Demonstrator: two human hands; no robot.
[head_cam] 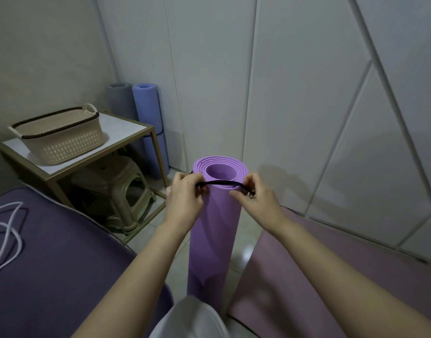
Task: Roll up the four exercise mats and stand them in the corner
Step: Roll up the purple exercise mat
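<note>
A rolled purple mat (215,230) stands upright on the floor in front of me. A black elastic band (219,183) stretches across its top end. My left hand (185,198) pinches the band's left end and my right hand (256,196) pinches its right end, both against the roll's upper rim. In the far corner stand two rolled mats, a grey one (118,100) and a blue one (148,118), upright against the wall. A pink mat (331,276) lies flat on the floor at the right.
A gold-framed side table (126,129) at the left carries a beige basket (60,139), with a plastic stool (121,191) under it. A dark purple bed (58,264) with a white cord (7,235) fills the lower left. White wardrobe doors (307,106) line the right.
</note>
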